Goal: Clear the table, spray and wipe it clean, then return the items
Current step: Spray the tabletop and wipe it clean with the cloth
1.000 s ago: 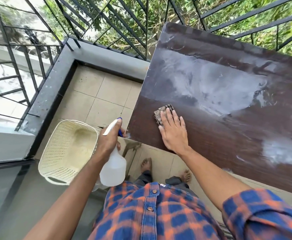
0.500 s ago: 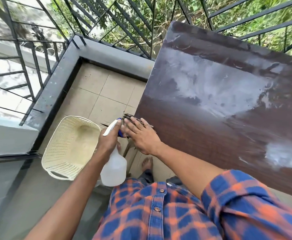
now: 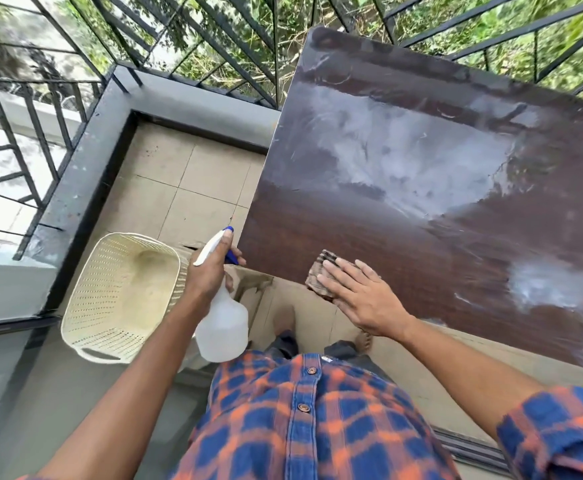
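The dark brown table (image 3: 369,216) fills the right half of the view, its top wet and streaked with pale sheen. My right hand (image 3: 362,296) lies flat, fingers spread, pressing a folded brownish cloth (image 3: 319,273) onto the table's near edge. My left hand (image 3: 210,271) grips the neck of a white spray bottle (image 3: 222,323) with a blue trigger, held off the table's near left corner above the floor.
A cream perforated plastic basket (image 3: 86,306) stands on the tiled floor left of the table. A black railing (image 3: 186,32) and a grey kerb enclose the balcony on the left and far sides. My feet show under the table's near edge.
My right hand slid the cloth left to the table's near corner, then back right along the near edge. The left hand kept the bottle in much the same place.
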Action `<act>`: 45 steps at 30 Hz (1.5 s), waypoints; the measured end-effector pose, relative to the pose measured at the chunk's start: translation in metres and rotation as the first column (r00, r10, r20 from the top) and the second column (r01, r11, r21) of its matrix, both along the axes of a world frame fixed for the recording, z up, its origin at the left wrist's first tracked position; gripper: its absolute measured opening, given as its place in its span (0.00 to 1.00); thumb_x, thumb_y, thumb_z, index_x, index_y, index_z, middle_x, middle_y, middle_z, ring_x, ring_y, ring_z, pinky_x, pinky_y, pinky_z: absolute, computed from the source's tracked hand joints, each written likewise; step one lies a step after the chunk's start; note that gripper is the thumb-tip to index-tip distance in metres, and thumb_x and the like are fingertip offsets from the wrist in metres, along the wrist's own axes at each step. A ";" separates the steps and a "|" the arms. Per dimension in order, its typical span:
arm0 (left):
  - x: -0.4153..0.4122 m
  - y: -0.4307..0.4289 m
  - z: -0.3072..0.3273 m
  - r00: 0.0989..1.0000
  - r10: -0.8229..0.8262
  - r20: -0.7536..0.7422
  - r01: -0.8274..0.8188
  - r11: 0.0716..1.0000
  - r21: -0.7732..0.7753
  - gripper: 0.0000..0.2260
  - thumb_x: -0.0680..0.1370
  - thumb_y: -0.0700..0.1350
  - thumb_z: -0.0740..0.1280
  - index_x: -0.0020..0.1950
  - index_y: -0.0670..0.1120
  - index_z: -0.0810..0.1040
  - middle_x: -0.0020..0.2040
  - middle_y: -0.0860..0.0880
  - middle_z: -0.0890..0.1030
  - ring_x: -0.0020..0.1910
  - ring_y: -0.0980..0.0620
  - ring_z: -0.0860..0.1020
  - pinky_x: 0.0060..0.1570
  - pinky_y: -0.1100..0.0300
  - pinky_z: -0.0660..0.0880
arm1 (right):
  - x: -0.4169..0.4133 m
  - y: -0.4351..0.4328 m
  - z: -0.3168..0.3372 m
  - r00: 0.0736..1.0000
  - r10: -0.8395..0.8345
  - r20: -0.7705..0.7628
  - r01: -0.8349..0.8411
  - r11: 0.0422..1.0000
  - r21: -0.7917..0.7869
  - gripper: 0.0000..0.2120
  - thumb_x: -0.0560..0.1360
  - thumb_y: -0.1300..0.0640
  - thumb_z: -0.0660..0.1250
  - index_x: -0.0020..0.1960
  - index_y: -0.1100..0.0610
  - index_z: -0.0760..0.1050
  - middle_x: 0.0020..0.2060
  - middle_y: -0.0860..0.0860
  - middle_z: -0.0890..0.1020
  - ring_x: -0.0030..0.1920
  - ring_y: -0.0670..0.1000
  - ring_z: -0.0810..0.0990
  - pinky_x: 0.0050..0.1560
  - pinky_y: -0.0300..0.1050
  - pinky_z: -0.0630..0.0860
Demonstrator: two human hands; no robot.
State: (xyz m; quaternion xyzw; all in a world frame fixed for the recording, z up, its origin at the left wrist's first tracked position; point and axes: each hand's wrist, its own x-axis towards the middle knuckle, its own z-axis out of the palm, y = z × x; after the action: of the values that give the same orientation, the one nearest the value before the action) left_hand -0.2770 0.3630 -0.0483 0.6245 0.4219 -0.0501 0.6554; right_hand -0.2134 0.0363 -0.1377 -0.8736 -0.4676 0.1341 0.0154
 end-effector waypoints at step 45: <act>0.035 -0.010 0.009 0.988 -0.133 0.076 0.128 0.990 0.061 0.20 0.84 0.58 0.63 0.43 0.44 0.79 0.44 0.39 0.84 0.25 0.44 0.68 0.29 0.56 0.69 | -0.017 0.106 0.014 0.698 -0.704 -0.133 0.712 0.701 0.030 0.30 0.83 0.50 0.54 0.82 0.55 0.50 0.82 0.55 0.52 0.81 0.57 0.50 0.79 0.59 0.47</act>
State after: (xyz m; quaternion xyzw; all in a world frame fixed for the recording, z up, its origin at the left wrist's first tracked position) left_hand -0.2422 0.3533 -0.0395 0.6705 0.3548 -0.0558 0.6492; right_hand -0.2302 0.1420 -0.1240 -0.9759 -0.0990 0.1479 0.1262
